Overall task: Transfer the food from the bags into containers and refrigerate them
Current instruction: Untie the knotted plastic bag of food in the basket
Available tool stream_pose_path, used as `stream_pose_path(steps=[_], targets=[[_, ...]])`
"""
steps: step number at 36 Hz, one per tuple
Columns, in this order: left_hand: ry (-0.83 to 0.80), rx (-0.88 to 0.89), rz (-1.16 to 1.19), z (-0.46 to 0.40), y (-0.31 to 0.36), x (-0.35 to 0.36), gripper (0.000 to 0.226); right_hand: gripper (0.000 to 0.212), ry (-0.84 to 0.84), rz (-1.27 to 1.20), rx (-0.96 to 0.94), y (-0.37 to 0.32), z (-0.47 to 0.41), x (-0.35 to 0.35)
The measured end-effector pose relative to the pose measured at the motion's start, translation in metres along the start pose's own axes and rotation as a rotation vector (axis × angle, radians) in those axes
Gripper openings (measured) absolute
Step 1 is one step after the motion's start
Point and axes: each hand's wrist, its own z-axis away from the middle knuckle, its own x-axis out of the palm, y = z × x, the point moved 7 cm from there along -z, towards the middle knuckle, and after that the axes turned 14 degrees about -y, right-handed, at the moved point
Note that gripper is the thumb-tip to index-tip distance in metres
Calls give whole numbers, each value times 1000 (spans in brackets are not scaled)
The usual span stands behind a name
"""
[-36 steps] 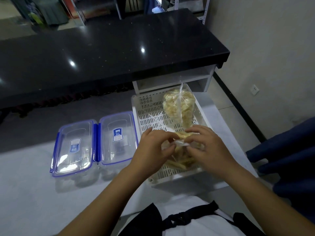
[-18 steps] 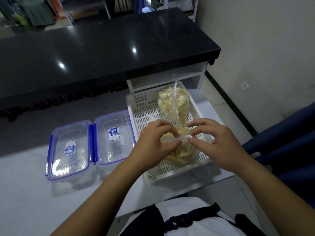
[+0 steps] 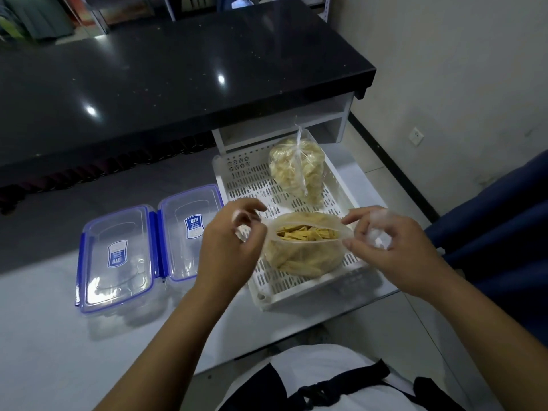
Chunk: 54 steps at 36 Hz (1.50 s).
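Clear plastic is stretched between your left hand (image 3: 234,241) and right hand (image 3: 385,244), whose fingers pinch the near bag of yellow food strips (image 3: 305,247) open at the tray's (image 3: 252,185) 6 o'clock. At 12 o'clock the second bag (image 3: 299,170) sits knotted. Both lidded containers (image 3: 142,253) wait shut on the worktop (image 3: 44,336) at 9 o'clock, so pouring, sealing and refrigerating all remain.

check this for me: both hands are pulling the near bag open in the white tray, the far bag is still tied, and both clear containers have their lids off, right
Not quite. The head view shows both containers with their blue-edged lids on. The rest holds: left hand and right hand pull the near bag open in the white tray; the far bag is tied.
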Motion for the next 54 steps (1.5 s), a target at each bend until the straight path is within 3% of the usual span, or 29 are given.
stream_pose_path(steps=[6,9,16,19,21,26,31,34,39,42,46,54], targets=[[13,-109,305,14,-17,-24,32,6,341,-69,-84,-5,24,-22],[-32,-149,480,22,-20,-25,33,13,456,-23,-61,-7,35,-26],[-89,-172,808,27,-22,-27,29,11,514,-6,96,-6,47,-29],[-133,-126,949,24,-19,-27,23,24,535,105,165,-12,51,-33],[-167,-95,1024,22,-17,-28,26,33,519,-10,185,-13,53,-33],[-270,-10,1185,10,-1,-29,37,23,338,-767,162,-8,38,-24],[-332,-55,1270,-6,19,-27,44,22,155,-1156,42,-23,10,-21],[-353,-120,1228,-16,32,-29,49,38,138,-1189,82,-32,-3,-28],[-436,-1,1289,-22,52,-47,53,66,61,-1097,27,-56,-9,-54],[-376,-61,1251,-17,46,-44,51,69,9,-1050,56,-59,-7,-56],[-411,-230,1275,2,38,-21,57,69,62,-920,292,-31,-3,-46],[-537,-106,1322,14,50,-22,54,74,40,-864,222,-37,2,-64]])
